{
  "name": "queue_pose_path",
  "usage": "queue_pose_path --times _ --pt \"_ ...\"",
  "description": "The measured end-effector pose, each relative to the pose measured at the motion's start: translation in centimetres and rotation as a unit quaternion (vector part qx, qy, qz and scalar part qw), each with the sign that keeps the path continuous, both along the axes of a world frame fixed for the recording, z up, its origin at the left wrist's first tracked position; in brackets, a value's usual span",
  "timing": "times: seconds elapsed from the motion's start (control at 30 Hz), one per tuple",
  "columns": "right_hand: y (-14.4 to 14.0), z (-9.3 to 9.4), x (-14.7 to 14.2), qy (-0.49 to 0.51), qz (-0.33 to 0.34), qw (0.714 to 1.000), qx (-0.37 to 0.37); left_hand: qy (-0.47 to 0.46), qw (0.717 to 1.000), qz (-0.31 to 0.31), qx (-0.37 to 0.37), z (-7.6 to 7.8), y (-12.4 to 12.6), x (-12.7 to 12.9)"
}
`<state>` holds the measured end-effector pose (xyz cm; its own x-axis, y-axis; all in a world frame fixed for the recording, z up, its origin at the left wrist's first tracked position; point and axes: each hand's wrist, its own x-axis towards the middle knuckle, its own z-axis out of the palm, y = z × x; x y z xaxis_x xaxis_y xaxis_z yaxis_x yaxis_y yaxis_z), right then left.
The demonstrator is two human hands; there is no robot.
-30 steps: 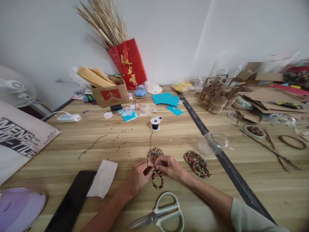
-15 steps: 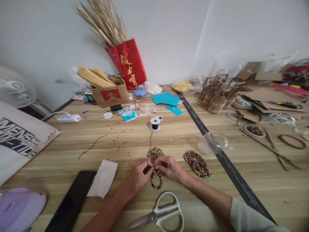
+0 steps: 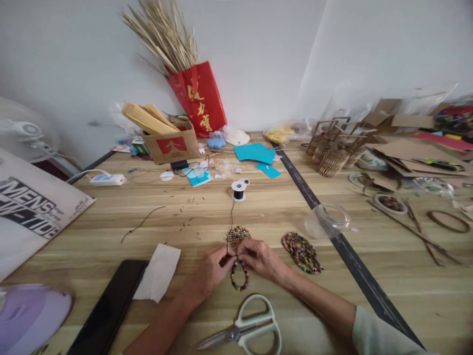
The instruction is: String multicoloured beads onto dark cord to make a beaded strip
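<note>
Low in the middle of the frame, we see the left hand point(image 3: 212, 268) and the right hand point(image 3: 260, 257) meeting over the wooden desk point(image 3: 369, 296), fingertips nearly touching. The fingers of both hands are pinched together on the top of a small loop of coloured beads point(image 3: 240, 276), which hangs down between the two wrists and rests on the desk. A black cord point(image 3: 231, 217) runs from the pinch up the frame to a spool point(image 3: 239, 189) standing near the centre. Just above the fingers lies a small heap of loose beads point(image 3: 237, 234); to the right of the right hand lies a coil of strung beads point(image 3: 302, 252), apart from it. Below the hands, at the bottom edge, scissors point(image 3: 246, 330) with pale handles lie flat. To the left we find a white paper slip point(image 3: 158, 271) beside a dark phone point(image 3: 109, 308). A clear plastic cup point(image 3: 327, 221) lies on its side right of centre.
</note>
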<state>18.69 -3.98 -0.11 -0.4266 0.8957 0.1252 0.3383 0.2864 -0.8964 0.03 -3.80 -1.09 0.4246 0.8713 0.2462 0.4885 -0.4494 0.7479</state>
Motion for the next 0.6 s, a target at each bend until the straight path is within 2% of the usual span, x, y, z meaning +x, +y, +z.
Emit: queue_pose_path --times 0.17,0.33,0.47,0.6 --pt "-0.13 0.06 -0.03 -0.018 0.003 1.000 0.015 -0.010 0.999 -0.015 0.027 -0.17 0.20 -0.10" --pt "-0.40 0.05 -0.12 -0.025 0.016 0.999 0.043 -0.026 1.000 -0.009 0.000 0.00 0.28 -0.06" --pt "-0.60 0.33 -0.22 -0.018 0.026 0.998 0.063 -0.066 0.995 0.001 -0.071 0.26 0.35 0.11" --pt "-0.66 0.74 -0.28 -0.017 0.025 0.997 0.074 -0.126 0.977 -0.009 -0.170 0.49 0.67 0.06"
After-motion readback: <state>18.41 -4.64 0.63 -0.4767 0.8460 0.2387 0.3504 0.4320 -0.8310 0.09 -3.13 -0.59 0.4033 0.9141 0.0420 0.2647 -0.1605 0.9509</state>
